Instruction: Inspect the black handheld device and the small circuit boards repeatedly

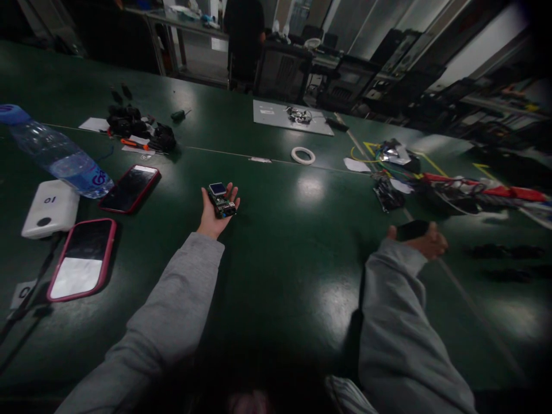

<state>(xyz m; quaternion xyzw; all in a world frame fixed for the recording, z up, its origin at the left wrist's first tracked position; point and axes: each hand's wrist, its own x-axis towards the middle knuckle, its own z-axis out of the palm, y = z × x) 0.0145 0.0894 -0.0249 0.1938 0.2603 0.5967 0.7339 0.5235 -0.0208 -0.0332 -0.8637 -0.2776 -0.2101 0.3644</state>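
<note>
My left hand (211,220) is turned palm up above the green table. A small circuit board with a little screen (221,201) rests in it, the fingers curled up around its far side. On the right, my right hand (426,244) grips a dark, flat black object (413,230) between thumb and fingers; its kind is too dim to make out. Closest to that hand is a black crumpled bundle (388,194) lying just beyond it. A white ring-shaped tape roll (302,155) lies between the two hands, farther back.
At left are two red-cased phones (130,188), a white box (50,208) and a tilted water bottle (56,152). Behind them lie black parts (138,127) and an orange screwdriver (134,144). A grey board (276,115) and wires (466,187) lie farther off. A person (244,40) sits beyond the table.
</note>
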